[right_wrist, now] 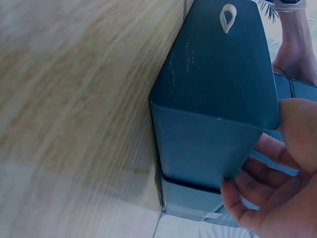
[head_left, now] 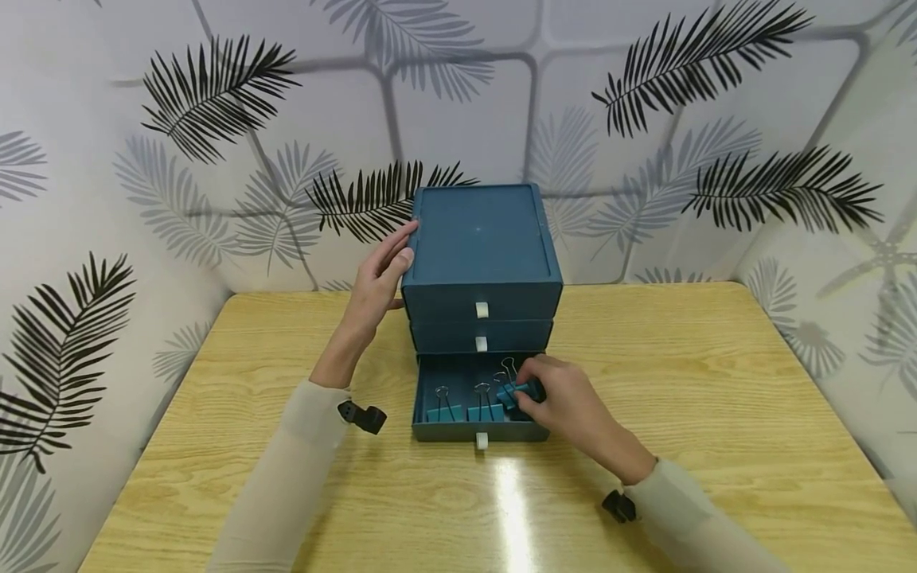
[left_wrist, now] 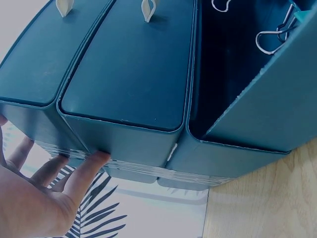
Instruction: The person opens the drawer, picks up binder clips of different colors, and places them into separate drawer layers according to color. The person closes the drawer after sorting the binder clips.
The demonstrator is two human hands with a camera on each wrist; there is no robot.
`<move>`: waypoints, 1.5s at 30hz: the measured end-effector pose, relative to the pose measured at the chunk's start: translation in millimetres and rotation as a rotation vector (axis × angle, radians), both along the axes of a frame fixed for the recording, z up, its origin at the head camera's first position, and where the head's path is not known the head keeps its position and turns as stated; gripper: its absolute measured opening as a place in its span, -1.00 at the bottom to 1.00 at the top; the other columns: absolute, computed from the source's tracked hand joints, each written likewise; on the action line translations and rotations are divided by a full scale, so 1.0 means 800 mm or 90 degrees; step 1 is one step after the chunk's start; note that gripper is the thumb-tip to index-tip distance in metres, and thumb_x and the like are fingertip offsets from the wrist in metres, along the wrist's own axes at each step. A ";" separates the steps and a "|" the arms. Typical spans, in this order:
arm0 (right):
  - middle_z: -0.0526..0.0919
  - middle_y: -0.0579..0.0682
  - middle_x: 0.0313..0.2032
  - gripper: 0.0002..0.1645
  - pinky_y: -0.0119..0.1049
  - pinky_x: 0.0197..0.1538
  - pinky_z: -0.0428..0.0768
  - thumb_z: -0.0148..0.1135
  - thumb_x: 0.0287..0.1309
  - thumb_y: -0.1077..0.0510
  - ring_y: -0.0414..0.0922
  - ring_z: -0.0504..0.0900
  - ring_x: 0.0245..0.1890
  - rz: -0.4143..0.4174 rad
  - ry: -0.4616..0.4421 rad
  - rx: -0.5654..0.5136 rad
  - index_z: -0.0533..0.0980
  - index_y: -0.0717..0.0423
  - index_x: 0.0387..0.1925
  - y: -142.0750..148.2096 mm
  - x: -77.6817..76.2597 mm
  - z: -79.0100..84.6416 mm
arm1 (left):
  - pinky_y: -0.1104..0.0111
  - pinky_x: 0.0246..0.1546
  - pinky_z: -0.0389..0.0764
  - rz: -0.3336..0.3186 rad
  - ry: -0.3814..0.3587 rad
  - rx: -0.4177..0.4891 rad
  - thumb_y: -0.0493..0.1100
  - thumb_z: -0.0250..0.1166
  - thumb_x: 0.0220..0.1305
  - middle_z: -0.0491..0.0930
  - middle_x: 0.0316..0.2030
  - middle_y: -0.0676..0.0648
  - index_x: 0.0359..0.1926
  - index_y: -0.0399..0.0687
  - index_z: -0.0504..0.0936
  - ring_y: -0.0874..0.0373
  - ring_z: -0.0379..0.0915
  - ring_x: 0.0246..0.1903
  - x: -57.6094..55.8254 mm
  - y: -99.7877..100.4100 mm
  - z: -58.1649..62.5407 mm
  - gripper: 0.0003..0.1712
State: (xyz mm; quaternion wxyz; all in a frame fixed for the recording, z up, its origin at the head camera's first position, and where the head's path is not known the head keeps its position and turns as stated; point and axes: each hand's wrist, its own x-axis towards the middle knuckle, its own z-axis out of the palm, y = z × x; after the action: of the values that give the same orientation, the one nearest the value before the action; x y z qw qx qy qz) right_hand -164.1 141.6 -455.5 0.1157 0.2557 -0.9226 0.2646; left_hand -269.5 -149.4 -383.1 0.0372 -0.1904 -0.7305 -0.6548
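Observation:
A dark blue desktop drawer unit (head_left: 481, 239) has its bottom drawer (head_left: 451, 432) pulled out. My left hand (head_left: 374, 286) rests with its fingertips against the unit's left side; in the left wrist view the fingers (left_wrist: 81, 181) are spread along that side wall. Inside the drawer, at its right end, my right hand (head_left: 569, 398) pinches a teal binder clip (head_left: 510, 393) between thumb and fingers. Two more teal binder clips, a left one (head_left: 444, 414) and a middle one (head_left: 485, 412), stand along the drawer's front. In the right wrist view the drawer wall hides the pinched clip.
The unit stands on a wood-grain table (head_left: 680, 358), close to a leaf-patterned backdrop (head_left: 458, 119). Two upper drawers are closed, each with a white pull tab (head_left: 481, 309). Another white tab (head_left: 482, 440) sticks out from the bottom drawer's front.

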 end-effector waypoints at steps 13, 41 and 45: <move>0.75 0.00 -0.35 -0.83 -0.34 -0.42 0.58 0.55 0.07 0.24 -0.23 0.57 -0.55 -0.017 0.018 0.066 0.67 0.13 -0.31 -0.013 -0.002 0.002 | -0.37 0.01 0.51 0.004 -0.002 -0.001 0.07 0.05 0.60 0.19 0.54 0.03 0.54 0.32 0.33 0.04 0.16 0.49 -0.001 -0.002 -0.003 -0.44; 0.74 0.03 -0.15 -0.73 -0.07 -0.07 0.71 0.54 0.10 0.28 0.03 0.74 -0.13 0.005 0.050 -0.074 0.68 0.20 -0.14 0.005 0.013 -0.001 | -0.38 -0.01 0.51 0.003 0.004 0.005 0.10 0.07 0.58 0.20 0.54 0.03 0.54 0.34 0.34 0.01 0.17 0.48 -0.003 0.000 -0.002 -0.43; 0.74 -0.02 -0.16 -0.73 -0.08 -0.06 0.71 0.54 0.10 0.27 -0.03 0.73 -0.13 0.014 0.074 -0.098 0.69 0.17 -0.15 0.009 0.020 0.000 | -0.40 0.00 0.49 0.002 0.004 0.004 0.06 0.06 0.59 0.18 0.54 0.02 0.55 0.31 0.33 0.00 0.15 0.49 -0.003 -0.001 -0.004 -0.43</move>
State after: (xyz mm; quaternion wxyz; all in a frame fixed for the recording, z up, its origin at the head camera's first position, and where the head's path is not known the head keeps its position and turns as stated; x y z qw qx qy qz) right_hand -148.3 149.2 -455.8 0.1856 0.2709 -0.8884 0.3208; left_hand -272.1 -150.3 -386.1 0.0411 -0.1915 -0.7286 -0.6563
